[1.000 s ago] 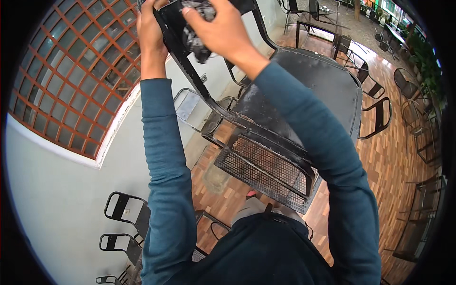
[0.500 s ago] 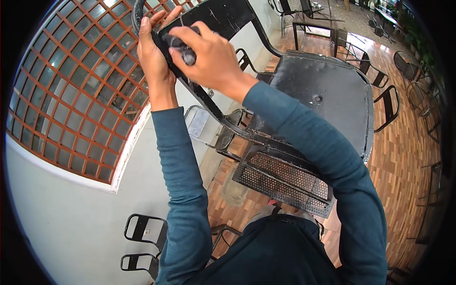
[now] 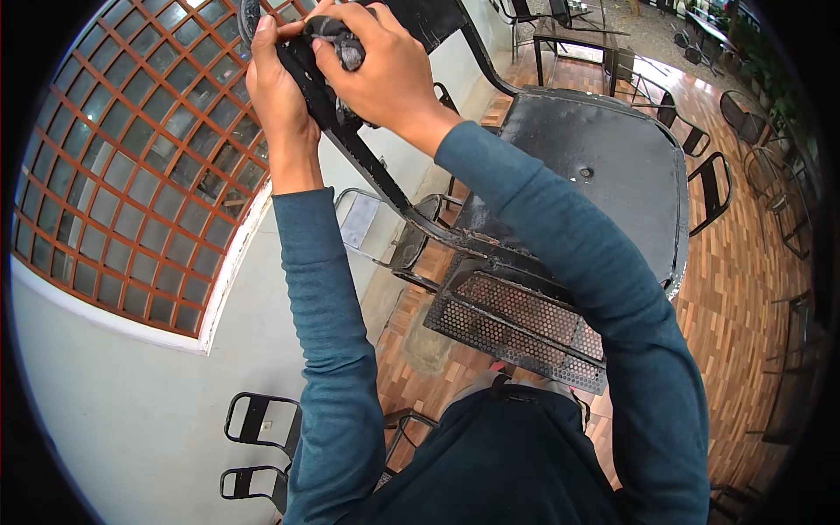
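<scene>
A black metal chair with a worn seat (image 3: 604, 175) and a scuffed backrest panel (image 3: 429, 22) stands raised in front of me. My left hand (image 3: 278, 87) is closed round the backrest's frame near its upper left corner. A bunched dark grey cloth (image 3: 337, 39) is gripped in my right hand (image 3: 381, 74), which presses it against the same frame beside my left thumb. Part of the cloth hangs over the bar below the fingers. The fingertips of my right hand are partly hidden by the cloth and the hand itself.
A perforated black metal step (image 3: 516, 332) juts out below the seat, close to my body. At left is a wall with a red-brown window grille (image 3: 140, 166). Folding chairs (image 3: 254, 420) stand at lower left, more chairs (image 3: 713, 192) and a table (image 3: 577, 39) beyond, on wood-patterned floor (image 3: 726, 297).
My right hand has shifted slightly up and left along the frame with the cloth, and more of the cloth shows around the bar. My left hand keeps its hold on the frame.
</scene>
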Tool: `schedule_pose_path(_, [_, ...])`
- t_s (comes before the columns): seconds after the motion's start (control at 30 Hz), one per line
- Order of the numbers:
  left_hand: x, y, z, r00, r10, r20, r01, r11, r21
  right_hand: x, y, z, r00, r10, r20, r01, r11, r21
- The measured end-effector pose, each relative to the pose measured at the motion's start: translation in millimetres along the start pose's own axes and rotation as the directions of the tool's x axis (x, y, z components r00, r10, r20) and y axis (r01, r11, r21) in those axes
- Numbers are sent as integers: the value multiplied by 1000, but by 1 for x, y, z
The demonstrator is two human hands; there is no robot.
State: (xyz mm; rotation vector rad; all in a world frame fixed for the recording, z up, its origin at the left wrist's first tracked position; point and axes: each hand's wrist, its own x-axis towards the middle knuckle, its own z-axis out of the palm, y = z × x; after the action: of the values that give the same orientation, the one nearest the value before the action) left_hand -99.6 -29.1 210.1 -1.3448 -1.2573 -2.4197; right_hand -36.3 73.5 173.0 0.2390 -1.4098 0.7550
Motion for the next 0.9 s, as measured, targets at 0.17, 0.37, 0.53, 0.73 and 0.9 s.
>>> schedule_pose_path(0.17, [-9,5,3,998,59,-12,-57,995,84,-23,-14,-4,991,18,132,-19,1000,2])
schedule_pose_path(0.37, [-3,5,3,999,45,12,-46,992,115,0,-2,0,999,23,46,-24,999,30])
schedule_pose_path(0.53, [-9,7,12,994,65,-93,-57,995,81,-21,-12,-7,983,141,114,-141,990,-5])
schedule_pose_path(0.73, [-5,4,5,997,63,49,-67,993,95,1,-8,3,995,-95,16,95,995,-7])
schedule_pose_path(0.9, [-10,9,14,997,71,-43,-66,990,123,-14,-13,-3,994,75,80,-75,997,-5])
